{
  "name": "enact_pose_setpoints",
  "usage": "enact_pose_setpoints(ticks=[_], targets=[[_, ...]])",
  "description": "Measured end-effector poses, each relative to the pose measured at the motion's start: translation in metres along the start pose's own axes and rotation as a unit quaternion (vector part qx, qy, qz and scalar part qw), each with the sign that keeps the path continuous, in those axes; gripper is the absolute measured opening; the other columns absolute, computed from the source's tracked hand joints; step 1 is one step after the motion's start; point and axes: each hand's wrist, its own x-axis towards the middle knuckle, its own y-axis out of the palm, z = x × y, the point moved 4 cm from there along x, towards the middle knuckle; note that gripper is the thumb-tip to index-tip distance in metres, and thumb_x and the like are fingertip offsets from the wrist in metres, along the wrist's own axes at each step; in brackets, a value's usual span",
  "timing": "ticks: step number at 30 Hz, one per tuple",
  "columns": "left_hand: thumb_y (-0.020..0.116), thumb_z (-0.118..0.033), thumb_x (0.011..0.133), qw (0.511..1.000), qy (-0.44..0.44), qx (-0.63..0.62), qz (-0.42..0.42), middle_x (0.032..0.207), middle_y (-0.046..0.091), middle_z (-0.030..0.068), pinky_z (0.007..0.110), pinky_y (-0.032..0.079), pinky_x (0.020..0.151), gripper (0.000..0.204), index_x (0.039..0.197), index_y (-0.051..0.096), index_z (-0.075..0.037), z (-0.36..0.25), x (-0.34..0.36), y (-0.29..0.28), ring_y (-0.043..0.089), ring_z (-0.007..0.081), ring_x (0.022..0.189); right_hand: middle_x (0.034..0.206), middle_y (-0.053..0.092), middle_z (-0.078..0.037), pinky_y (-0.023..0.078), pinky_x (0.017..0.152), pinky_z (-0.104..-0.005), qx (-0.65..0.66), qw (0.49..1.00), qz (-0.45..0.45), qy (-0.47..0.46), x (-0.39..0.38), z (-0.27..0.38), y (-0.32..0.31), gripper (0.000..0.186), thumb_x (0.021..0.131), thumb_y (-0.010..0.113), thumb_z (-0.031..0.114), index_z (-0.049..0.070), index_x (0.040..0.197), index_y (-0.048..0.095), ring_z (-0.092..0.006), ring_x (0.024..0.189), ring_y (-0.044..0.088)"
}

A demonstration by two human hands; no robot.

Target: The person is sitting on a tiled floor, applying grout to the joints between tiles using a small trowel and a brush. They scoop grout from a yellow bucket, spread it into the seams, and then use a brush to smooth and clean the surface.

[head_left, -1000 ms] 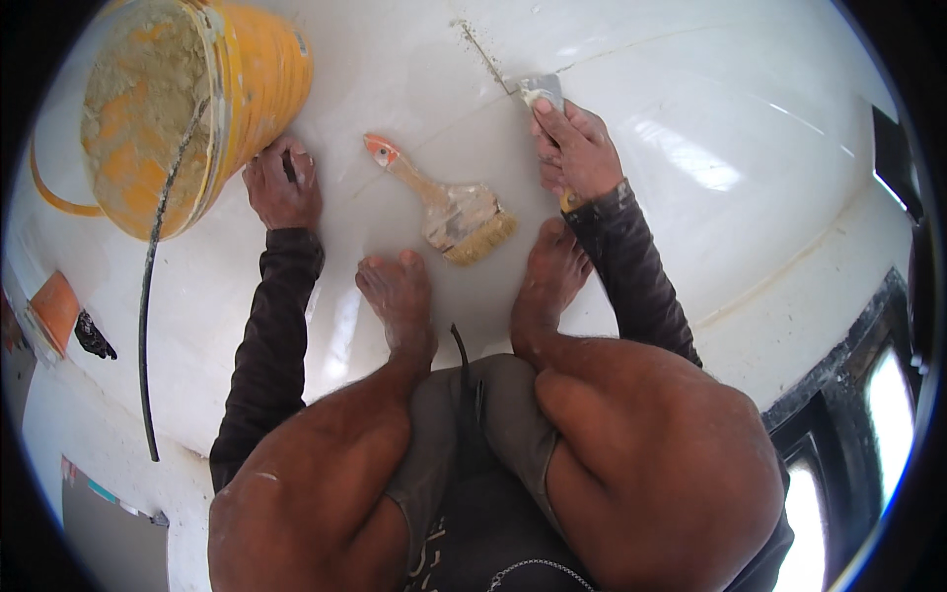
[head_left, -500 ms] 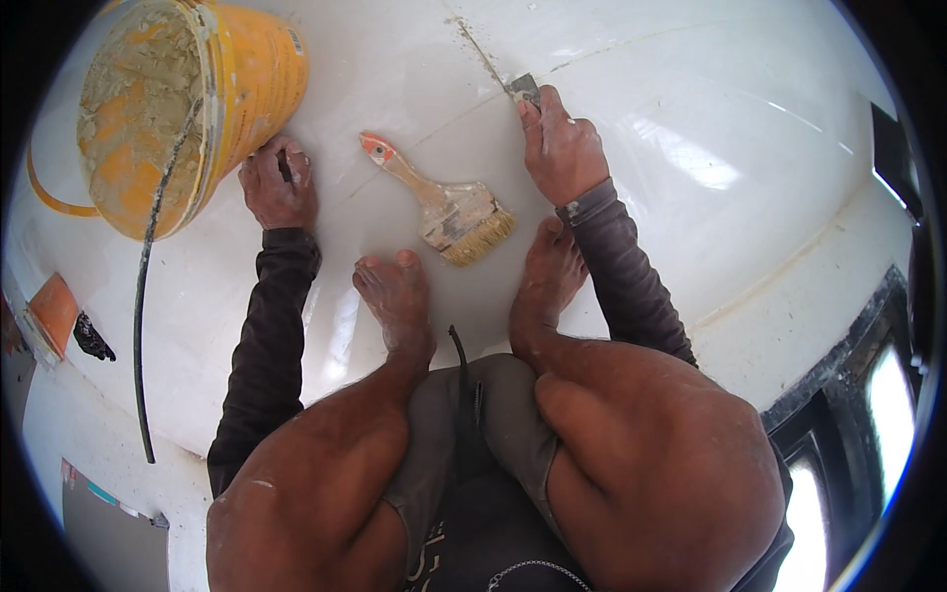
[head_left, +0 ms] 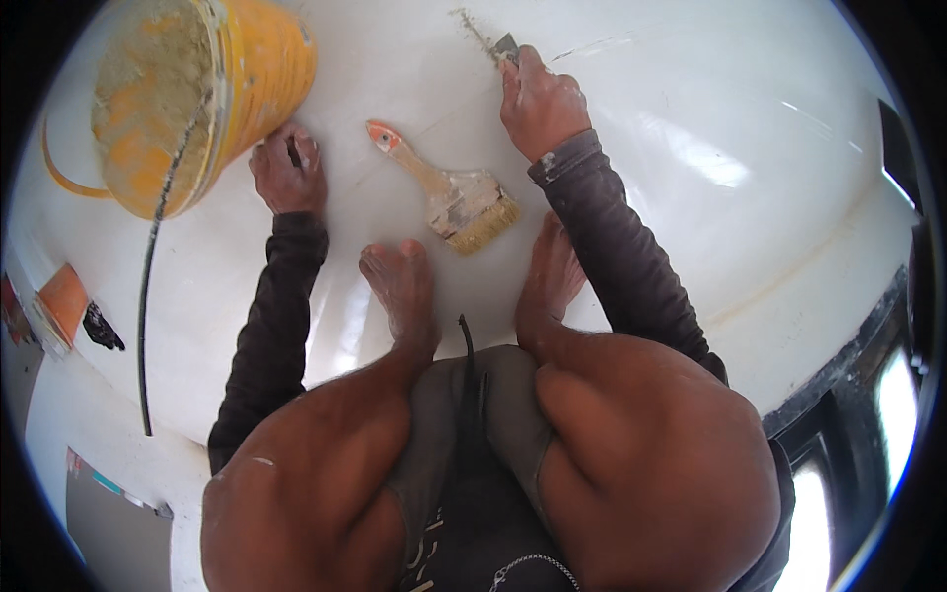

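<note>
My right hand (head_left: 545, 107) is closed around a small dark scraper (head_left: 507, 46). Its blade meets the white tiled floor at a joint, with grey-brown grout smeared beyond it. My left hand (head_left: 289, 168) rests closed on the floor beside the yellow bucket (head_left: 264, 74). A dark patch shows between its fingers; whether it is an object or a gap is unclear. The bucket is tilted with its mouth toward the left, and grey-brown grout (head_left: 158, 84) coats its inside. Between my hands, apart from both, lies a wide paintbrush (head_left: 449, 197) with a wooden, red-ended handle.
A long black rod or hose (head_left: 148, 296) extends from the bucket's mouth toward me. Farther left lie an orange piece (head_left: 63, 301) and a crumpled black scrap (head_left: 102, 327). My feet (head_left: 402, 291) stand near the brush. A dark frame (head_left: 838, 424) edges the right side.
My right hand and the scraper have moved forward and slightly left along the joint. My left hand stays by the bucket; the whole view has shifted a little.
</note>
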Motion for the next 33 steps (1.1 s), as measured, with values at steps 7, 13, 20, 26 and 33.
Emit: enact_pose_setpoints(ticks=[7,13,20,26,33], targets=[[0.061,-0.021,0.092,0.993,0.102,-0.051,0.004,0.089,0.064,0.0096,0.040,0.048,0.075,0.015,0.098,0.061,-0.006,-0.029,-0.023,-0.018,0.058,0.0297,0.083,0.064,0.061,-0.025,0.052,0.059,-0.0542,0.014,0.998,0.055,0.021,-0.029,-0.012,-0.007,0.021,0.099,0.047,0.028,0.007,0.103,0.048,-0.0460,0.064,0.063],[0.066,-0.023,0.088,0.971,0.162,-0.118,0.133,0.107,0.062,0.0118,0.043,0.044,0.085,0.033,0.118,0.063,-0.010,-0.061,-0.021,-0.014,0.056,0.0283,0.094,0.068,0.064,-0.023,0.052,0.059,-0.0540,-0.004,0.994,0.086,0.064,-0.040,-0.020,0.008,0.019,0.100,0.046,0.025,0.007,0.105,0.049,-0.0457,0.065,0.064],[0.080,-0.011,0.072,0.946,0.158,-0.060,0.278,0.116,0.059,0.0088,0.040,0.044,0.092,0.049,0.118,0.063,-0.013,-0.096,-0.023,-0.016,0.053,0.0246,0.105,0.088,0.066,-0.027,0.052,0.069,-0.0511,0.166,0.984,-0.046,0.052,-0.027,-0.068,-0.023,0.033,0.100,0.044,0.031,0.004,0.109,0.061,-0.0428,0.080,0.065],[0.077,-0.006,0.077,0.872,0.051,-0.325,0.363,0.108,0.064,0.0088,0.034,0.052,0.079,0.033,0.107,0.063,-0.005,-0.121,-0.001,-0.051,0.061,0.0237,0.095,0.104,0.067,-0.024,0.049,0.087,-0.0470,-0.163,0.980,-0.104,-0.041,-0.033,-0.079,-0.098,0.048,0.092,0.060,0.038,0.004,0.126,0.056,-0.0393,0.100,0.063],[0.070,-0.004,0.085,0.854,0.181,-0.366,0.322,0.105,0.065,0.0101,0.031,0.053,0.077,0.026,0.111,0.063,-0.004,-0.185,0.029,-0.103,0.064,0.0211,0.092,0.101,0.069,-0.015,0.050,0.089,-0.0452,0.178,0.864,0.417,-0.218,-0.038,0.039,-0.092,0.050,0.079,0.074,0.033,0.005,0.118,0.062,-0.0372,0.101,0.063]])
